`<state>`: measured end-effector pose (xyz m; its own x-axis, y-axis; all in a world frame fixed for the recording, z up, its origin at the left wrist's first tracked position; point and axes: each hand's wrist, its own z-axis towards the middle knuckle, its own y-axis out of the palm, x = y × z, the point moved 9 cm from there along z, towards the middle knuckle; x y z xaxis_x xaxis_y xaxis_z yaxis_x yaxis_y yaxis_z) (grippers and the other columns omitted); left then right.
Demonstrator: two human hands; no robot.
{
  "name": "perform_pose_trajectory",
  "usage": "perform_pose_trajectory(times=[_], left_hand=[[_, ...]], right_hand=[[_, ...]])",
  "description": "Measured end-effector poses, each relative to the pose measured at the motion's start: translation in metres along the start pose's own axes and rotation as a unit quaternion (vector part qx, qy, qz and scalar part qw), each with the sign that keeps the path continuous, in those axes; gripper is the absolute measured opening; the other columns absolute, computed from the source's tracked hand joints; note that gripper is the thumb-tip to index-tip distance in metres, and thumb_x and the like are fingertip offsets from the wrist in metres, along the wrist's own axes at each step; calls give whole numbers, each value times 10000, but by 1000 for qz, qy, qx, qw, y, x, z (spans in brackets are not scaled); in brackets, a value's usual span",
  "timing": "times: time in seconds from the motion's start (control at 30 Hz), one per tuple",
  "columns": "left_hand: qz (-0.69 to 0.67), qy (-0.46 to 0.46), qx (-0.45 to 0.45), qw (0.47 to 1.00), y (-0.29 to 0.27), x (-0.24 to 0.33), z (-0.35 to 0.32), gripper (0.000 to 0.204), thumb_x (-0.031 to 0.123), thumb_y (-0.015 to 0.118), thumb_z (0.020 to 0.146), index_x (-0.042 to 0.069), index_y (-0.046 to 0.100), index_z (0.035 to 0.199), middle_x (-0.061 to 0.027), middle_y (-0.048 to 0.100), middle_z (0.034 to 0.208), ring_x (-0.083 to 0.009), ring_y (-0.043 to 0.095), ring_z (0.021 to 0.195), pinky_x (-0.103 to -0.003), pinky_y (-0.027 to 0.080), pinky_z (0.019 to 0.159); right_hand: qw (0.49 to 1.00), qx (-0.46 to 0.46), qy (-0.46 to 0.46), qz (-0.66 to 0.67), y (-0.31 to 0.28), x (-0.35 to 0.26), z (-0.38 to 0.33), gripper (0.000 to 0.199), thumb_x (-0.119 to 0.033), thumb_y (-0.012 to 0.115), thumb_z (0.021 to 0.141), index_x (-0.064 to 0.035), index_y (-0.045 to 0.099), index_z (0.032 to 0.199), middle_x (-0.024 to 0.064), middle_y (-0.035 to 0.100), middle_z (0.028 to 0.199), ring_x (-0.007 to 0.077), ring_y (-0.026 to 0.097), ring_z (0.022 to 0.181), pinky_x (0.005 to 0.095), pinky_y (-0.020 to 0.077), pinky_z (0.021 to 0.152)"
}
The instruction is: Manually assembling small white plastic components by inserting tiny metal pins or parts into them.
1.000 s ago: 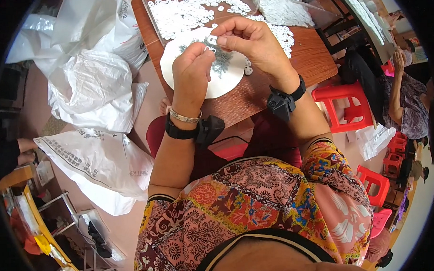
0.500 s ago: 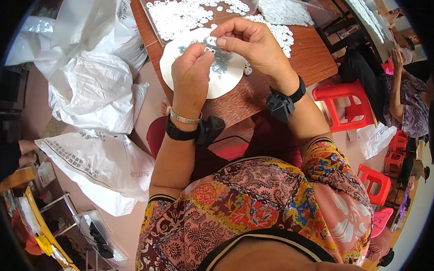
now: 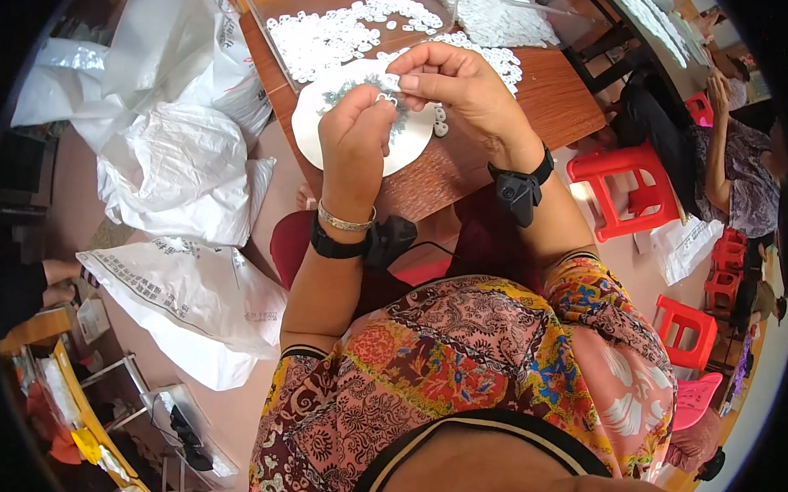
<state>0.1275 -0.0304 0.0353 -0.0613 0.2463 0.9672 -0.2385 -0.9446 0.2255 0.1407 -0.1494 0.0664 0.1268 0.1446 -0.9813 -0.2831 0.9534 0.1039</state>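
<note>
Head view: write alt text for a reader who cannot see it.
Left hand and right hand meet over a white plate on a wooden table, pinching a small white piece. Heaps of white pieces lie behind.

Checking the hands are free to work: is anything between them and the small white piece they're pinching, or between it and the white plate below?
Nothing visible. The left hand and right hand both pinch the small white ring-shaped piece directly, above the round white plate on the brown wooden table, with only open air between.
</note>
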Motion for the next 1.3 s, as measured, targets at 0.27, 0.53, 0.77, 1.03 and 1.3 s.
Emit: perform_pose_trajectory(times=[0.27,0.53,0.77,1.03,1.3], left_hand=[[-17,-12,-2,1000,17,13,-20,167,118,520,812,36,515,666,46,397,546,-39,344,494,-212,273,443],[3,21,-34,999,31,27,-41,154,145,485,878,58,526,758,25,463,620,-44,384,532,-184,303,479],[4,34,-37,999,40,29,-51,173,157,477,897,58,527,763,28,463,605,-47,385,512,-184,304,474],[-30,24,5,999,36,31,-56,156,103,498,838,30,529,704,22,446,569,-51,373,499,-206,294,454],[-9,34,11,999,34,27,-54,156,89,497,836,37,515,689,30,438,565,-46,365,494,-204,280,444]], right_hand=[[996,21,-51,-75,2,-30,-29,159,-70,628,837,-9,651,982,-8,622,800,43,551,723,178,446,654],[993,49,-80,-70,3,-50,-53,159,-45,637,836,-5,641,990,5,619,855,65,553,760,199,454,688],[995,27,-72,-70,5,-52,-63,156,-73,640,837,-13,648,981,0,620,838,68,553,732,202,458,675],[996,30,-73,-49,5,-48,-66,152,-86,646,833,-23,651,971,-2,626,836,68,558,731,205,462,677],[994,37,-87,-62,7,-47,-67,158,-91,641,831,-29,654,976,-15,621,827,53,547,733,196,450,679]])
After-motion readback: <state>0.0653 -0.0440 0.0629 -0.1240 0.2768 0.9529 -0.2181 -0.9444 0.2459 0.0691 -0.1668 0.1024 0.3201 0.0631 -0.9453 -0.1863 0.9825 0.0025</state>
